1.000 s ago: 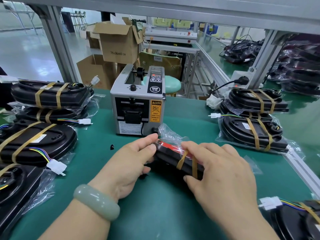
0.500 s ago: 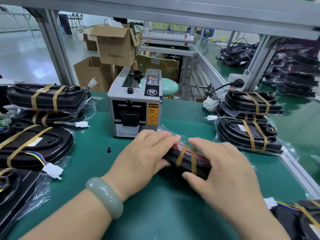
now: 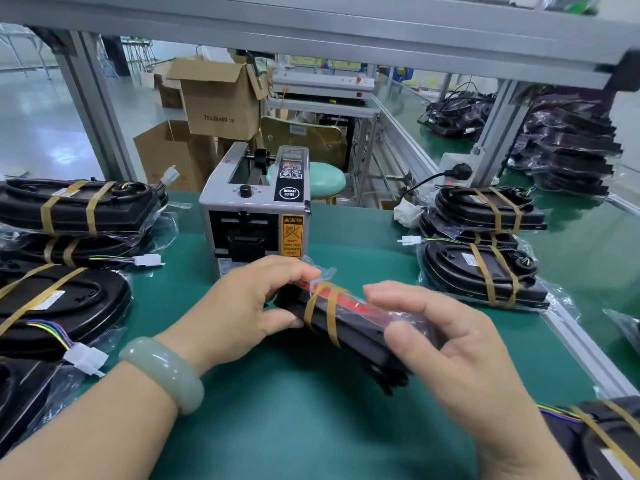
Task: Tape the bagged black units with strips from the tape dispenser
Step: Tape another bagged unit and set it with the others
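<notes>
Both hands hold one bagged black unit (image 3: pixel 360 336) on edge above the green mat, just in front of the grey tape dispenser (image 3: pixel 256 209). Two brown tape strips cross the unit near its left end, and a red part shows under the clear bag along its top. My left hand (image 3: pixel 242 306) grips the left end, thumb underneath and fingers over the top. My right hand (image 3: pixel 446 344) clasps the right end, fingers curled over the bag. The dispenser's outlet slot faces me, partly hidden by my left hand.
Taped bagged units (image 3: pixel 69 209) with wire connectors are stacked at the left, and more stand in a pile at the right (image 3: pixel 485 244). Another taped unit (image 3: pixel 602 438) lies at the lower right. An aluminium rail (image 3: pixel 581 348) borders the mat's right side. Cardboard boxes (image 3: pixel 221 102) stand behind the bench.
The unit has been tipped up and lifted off the mat, its right end swinging toward me. My right hand slid from the taped middle to the unit's right end.
</notes>
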`<state>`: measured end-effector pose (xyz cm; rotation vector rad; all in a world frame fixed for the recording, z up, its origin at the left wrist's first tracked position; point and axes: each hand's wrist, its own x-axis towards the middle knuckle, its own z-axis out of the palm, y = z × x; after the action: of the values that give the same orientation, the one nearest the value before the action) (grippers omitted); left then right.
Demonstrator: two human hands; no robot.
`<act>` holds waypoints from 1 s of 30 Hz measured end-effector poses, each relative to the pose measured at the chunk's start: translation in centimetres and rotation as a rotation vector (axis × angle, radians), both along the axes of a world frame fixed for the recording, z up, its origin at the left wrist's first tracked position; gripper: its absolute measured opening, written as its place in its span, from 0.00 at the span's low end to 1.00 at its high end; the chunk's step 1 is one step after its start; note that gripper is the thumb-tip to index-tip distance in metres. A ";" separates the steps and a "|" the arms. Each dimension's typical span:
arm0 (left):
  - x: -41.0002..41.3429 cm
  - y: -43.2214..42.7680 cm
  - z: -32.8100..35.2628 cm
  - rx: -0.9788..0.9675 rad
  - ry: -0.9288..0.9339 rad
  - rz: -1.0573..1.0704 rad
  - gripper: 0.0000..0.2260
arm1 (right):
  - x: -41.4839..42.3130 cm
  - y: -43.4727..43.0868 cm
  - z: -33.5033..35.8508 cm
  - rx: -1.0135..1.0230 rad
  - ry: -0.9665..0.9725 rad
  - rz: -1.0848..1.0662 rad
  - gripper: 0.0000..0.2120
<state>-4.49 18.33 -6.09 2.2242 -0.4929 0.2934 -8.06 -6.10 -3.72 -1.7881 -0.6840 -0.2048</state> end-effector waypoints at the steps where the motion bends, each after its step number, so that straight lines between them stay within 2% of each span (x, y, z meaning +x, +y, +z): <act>1: 0.1 0.2 0.0 -0.015 0.008 0.005 0.30 | -0.1 0.0 0.1 -0.034 0.007 0.032 0.30; 3: 0.2 0.4 0.1 -0.041 0.018 0.032 0.31 | 0.0 0.0 0.0 -0.220 -0.022 0.020 0.45; 4: 0.3 0.4 0.2 -0.049 0.023 0.044 0.31 | 0.0 0.1 -0.2 -0.311 -0.042 -0.028 0.46; 6: 0.3 0.3 0.4 -0.059 0.039 0.049 0.30 | 0.3 0.4 -0.5 -0.389 -0.072 -0.123 0.41; 9: -0.1 0.1 0.6 -0.067 0.100 0.060 0.27 | 0.3 0.8 -0.5 -0.351 -0.071 -0.194 0.36; 10: -0.2 0.2 0.8 -0.141 0.138 0.101 0.24 | 0.3 0.8 -0.5 -0.337 -0.080 -0.230 0.36; 12: 0.0 0.2 1.3 -0.486 0.245 0.246 0.15 | 0.2 0.9 -0.4 -0.339 -0.118 -0.323 0.37; 13: 0.3 0.3 1.6 -0.670 0.302 0.365 0.10 | 0.1 1.0 -0.4 -0.346 -0.130 -0.359 0.37; 15: 1.2 0.6 2.5 -0.910 0.419 0.615 0.02 | 0.1 1.1 -0.4 -0.349 -0.146 -0.399 0.36; 17: 1.9 0.8 3.3 -1.047 0.538 0.712 0.04 | 0.0 1.2 -0.4 -0.353 -0.158 -0.417 0.36; 23: 2.7 0.7 4.6 -1.146 0.708 0.680 0.08 | -0.1 1.3 -0.5 -0.394 -0.180 -0.407 0.38; 30: 3.3 0.6 5.0 -1.167 0.726 0.700 0.08 | -0.1 1.3 -0.4 -0.385 -0.171 -0.412 0.37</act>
<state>-1.18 18.95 -1.08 1.1148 0.7221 0.0571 -8.19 -4.80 -4.16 -2.2932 -0.4873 -0.5381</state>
